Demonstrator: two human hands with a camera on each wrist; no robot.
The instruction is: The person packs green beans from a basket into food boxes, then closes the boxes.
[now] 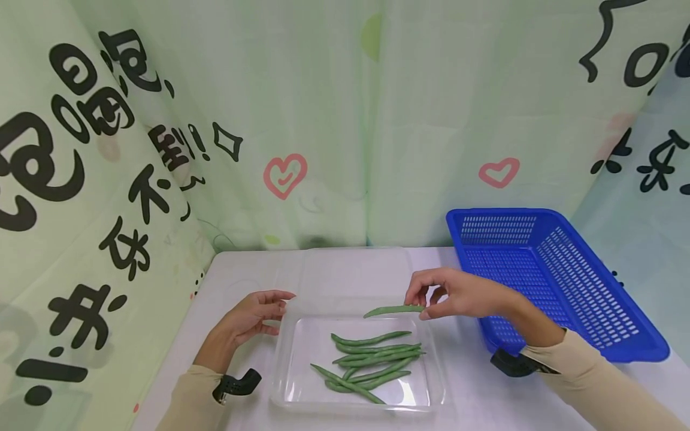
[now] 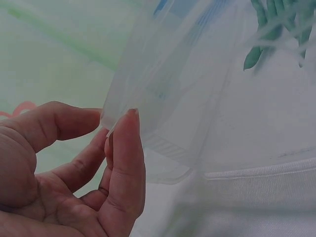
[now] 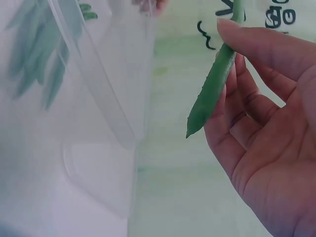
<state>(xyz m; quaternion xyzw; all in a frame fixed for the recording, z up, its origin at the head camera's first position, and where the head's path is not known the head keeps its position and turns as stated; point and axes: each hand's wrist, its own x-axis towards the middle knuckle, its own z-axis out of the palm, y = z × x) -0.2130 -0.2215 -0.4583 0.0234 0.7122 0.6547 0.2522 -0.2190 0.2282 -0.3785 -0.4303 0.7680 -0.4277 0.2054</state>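
My right hand point(image 1: 463, 294) pinches one green bean point(image 1: 390, 310) between thumb and fingers, above the back of a clear plastic box point(image 1: 356, 407). In the right wrist view the pointed end of this bean point(image 3: 210, 98) sticks out past the fingers. Several more green beans point(image 1: 377, 358) lie in a loose pile on the box floor, mostly side by side. At the back left corner of the box, my left hand point(image 1: 250, 317) holds the rim. The left wrist view shows its thumb and fingertips on both sides of the clear corner point(image 2: 118, 106).
A blue perforated basket point(image 1: 604, 281) stands on the right, beyond the right forearm. Behind the box a clear lid-like panel point(image 1: 356, 269) lies on the white table point(image 1: 226, 281). Pale green curtains point(image 1: 334, 120) with writing and hearts enclose the back and sides.
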